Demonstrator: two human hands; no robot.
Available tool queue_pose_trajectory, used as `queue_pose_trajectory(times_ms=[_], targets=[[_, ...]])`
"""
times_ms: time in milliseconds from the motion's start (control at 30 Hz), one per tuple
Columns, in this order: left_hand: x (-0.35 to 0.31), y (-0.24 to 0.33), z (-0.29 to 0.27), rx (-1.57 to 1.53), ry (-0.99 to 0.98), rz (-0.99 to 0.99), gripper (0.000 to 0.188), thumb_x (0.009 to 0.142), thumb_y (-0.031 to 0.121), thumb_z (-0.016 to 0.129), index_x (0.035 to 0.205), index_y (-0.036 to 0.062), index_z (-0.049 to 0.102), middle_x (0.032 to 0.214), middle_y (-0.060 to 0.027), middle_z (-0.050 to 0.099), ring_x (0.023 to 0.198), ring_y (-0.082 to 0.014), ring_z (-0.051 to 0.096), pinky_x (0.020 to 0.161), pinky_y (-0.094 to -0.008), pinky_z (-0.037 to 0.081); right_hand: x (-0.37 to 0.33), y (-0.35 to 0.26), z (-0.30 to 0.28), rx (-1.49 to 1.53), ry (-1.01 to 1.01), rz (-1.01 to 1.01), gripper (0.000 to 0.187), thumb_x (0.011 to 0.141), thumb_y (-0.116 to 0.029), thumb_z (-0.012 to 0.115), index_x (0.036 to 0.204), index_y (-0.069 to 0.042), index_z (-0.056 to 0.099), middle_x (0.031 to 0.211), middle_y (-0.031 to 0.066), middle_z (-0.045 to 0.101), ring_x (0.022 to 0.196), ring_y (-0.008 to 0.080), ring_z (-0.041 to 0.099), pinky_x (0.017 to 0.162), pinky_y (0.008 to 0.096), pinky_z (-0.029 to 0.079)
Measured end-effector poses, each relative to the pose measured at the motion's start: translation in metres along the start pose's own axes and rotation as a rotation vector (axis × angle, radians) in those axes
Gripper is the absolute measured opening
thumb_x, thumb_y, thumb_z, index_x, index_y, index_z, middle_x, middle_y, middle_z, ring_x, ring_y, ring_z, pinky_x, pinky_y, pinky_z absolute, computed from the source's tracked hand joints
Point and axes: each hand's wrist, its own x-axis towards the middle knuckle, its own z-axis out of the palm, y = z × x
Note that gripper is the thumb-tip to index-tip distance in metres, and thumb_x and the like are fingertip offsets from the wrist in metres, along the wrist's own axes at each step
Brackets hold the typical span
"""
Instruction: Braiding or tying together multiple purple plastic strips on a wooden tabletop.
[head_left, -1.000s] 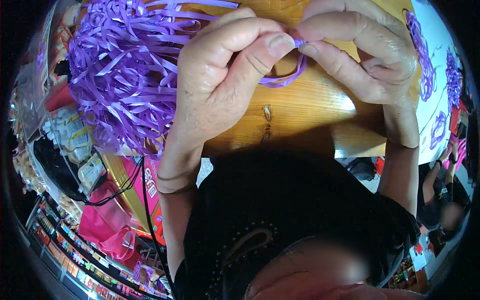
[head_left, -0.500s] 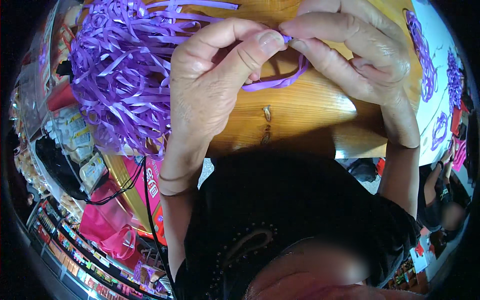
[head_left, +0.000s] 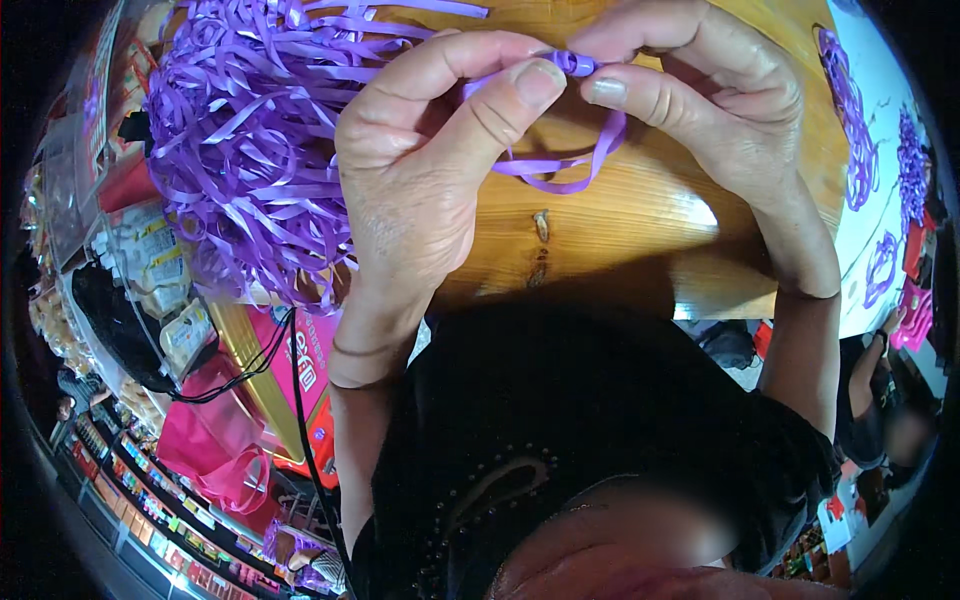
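Note:
A narrow purple ribbon (head_left: pixel 575 64) stretches between my two hands above the wooden table (head_left: pixel 620 225). Where it shows at the fingertips, it forms a small coil or knot. My left hand (head_left: pixel 425 150) is closed, pinching the ribbon between thumb and bent forefinger; its other fingers are mostly hidden. My right hand (head_left: pixel 715 110) pinches at the right end of the coil with thumb and forefinger. A loose loop of the same ribbon hangs below the fingers, over the tabletop. Left of my left hand lies a big tangled pile of purple ribbons (head_left: pixel 245 160).
On a white marbled surface (head_left: pixel 855 285) at the right lie more bundles of purple ribbon (head_left: pixel 850 130). A pink bag (head_left: pixel 210 440), a black cord and a clear container with packages (head_left: pixel 150 260) stand at the left. Another person (head_left: pixel 868 395) is at the far right.
My right hand has shifted slightly, its thumb turning so the nail shows. More of the coiled ribbon shows between the fingertips, and the hanging loop has moved a little lower.

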Motion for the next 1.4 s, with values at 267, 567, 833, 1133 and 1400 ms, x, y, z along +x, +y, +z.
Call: queue_pose_trajectory(times_ms=[267, 567, 833, 1133, 1400], targets=[[0.001, 0.000, 0.001, -0.023, -0.008, -0.005, 0.017, 0.080, 0.001, 0.063, 0.097, -0.0011, 0.063, 0.077, -0.0001, 0.058, 0.062, -0.0045, 0.044, 0.054, -0.0190, 0.034, 0.002, 0.001, 0.003, 0.231, 0.052, 0.010, 0.017, 0.080, 0.006, 0.061, 0.097, 0.004, 0.062, 0.092, 0.0136, 0.063, 0.082, 0.0164, 0.063, 0.072, 0.0261, 0.053], [0.000, -0.002, 0.001, 0.041, 0.076, 0.009, 0.014, 0.082, 0.006, 0.064, 0.094, -0.0016, 0.063, 0.073, -0.0003, 0.059, 0.056, -0.0044, 0.040, 0.051, -0.0199, 0.031, -0.001, 0.005, 0.005, 0.209, 0.062, 0.003, 0.019, 0.080, 0.006, 0.061, 0.099, 0.003, 0.062, 0.092, 0.0121, 0.062, 0.083, 0.0153, 0.062, 0.072, 0.0246, 0.051], [0.002, -0.005, -0.002, -0.086, -0.029, -0.008, 0.010, 0.082, 0.002, 0.064, 0.091, -0.0006, 0.065, 0.082, -0.0042, 0.064, 0.073, -0.0070, 0.057, 0.065, -0.0182, 0.043, 0.032, 0.047, 0.003, 0.315, -0.026, -0.468, 0.020, 0.080, 0.006, 0.061, 0.100, 0.003, 0.063, 0.091, 0.0111, 0.062, 0.083, 0.0145, 0.061, 0.070, 0.0231, 0.049], [-0.001, -0.005, -0.004, 0.026, 0.034, 0.025, 0.010, 0.080, 0.002, 0.066, 0.089, 0.0005, 0.066, 0.076, 0.0004, 0.061, 0.064, -0.0025, 0.050, 0.056, -0.0159, 0.038, 0.003, 0.018, 0.008, 0.197, 0.017, -0.330, 0.019, 0.081, 0.006, 0.060, 0.100, 0.005, 0.061, 0.092, 0.0126, 0.061, 0.082, 0.0156, 0.062, 0.069, 0.0241, 0.052], [0.000, -0.005, -0.003, 0.063, 0.027, 0.037, 0.009, 0.080, 0.002, 0.066, 0.089, 0.0003, 0.066, 0.076, -0.0003, 0.062, 0.065, -0.0033, 0.051, 0.057, -0.0163, 0.039, -0.003, -0.007, 0.007, 0.167, 0.096, 0.099, 0.018, 0.082, 0.007, 0.059, 0.100, 0.006, 0.061, 0.093, 0.0134, 0.061, 0.083, 0.0164, 0.062, 0.069, 0.0249, 0.054]])
